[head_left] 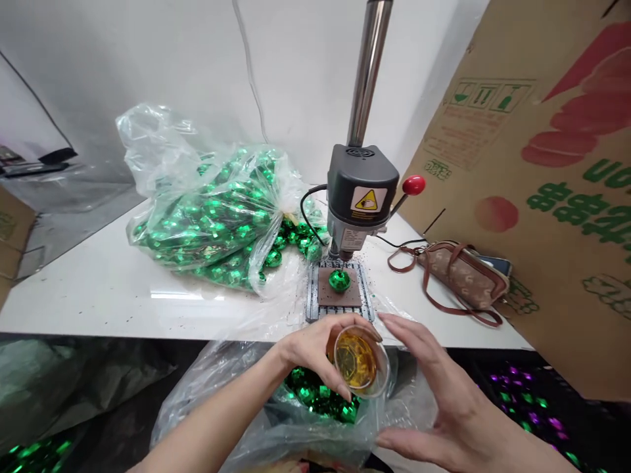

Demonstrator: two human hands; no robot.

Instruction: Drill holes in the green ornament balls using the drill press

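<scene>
Head view: a clear cup (pixel 382 378) with amber contents sits tilted at the near edge of the desk (pixel 73 289), above an open plastic bag (pixel 197 407) of green faceted balls. The left hand (pixel 313 345) has its grip pinching the cup, thumb on the near side and fingers along the far side. The right hand (pixel 451 391), just right of the cup, has its grip spread, thumb and fingers wide apart and holding nothing.

Just beyond the cup, a green ball (pixel 339 281) rests on a brown plate (pixel 328 299) on the slotted base (pixel 312 303) of a drill press (pixel 363 180) with a red knob (pixel 413 184). Left of the press lies a tied clear sack (pixel 207 223) full of green balls. To the right, a brown patterned handbag (pixel 456 272) lies beside a tall cardboard box (pixel 522 164). Near right, below the desk, are purple and green shiny pieces (pixel 532 407).
</scene>
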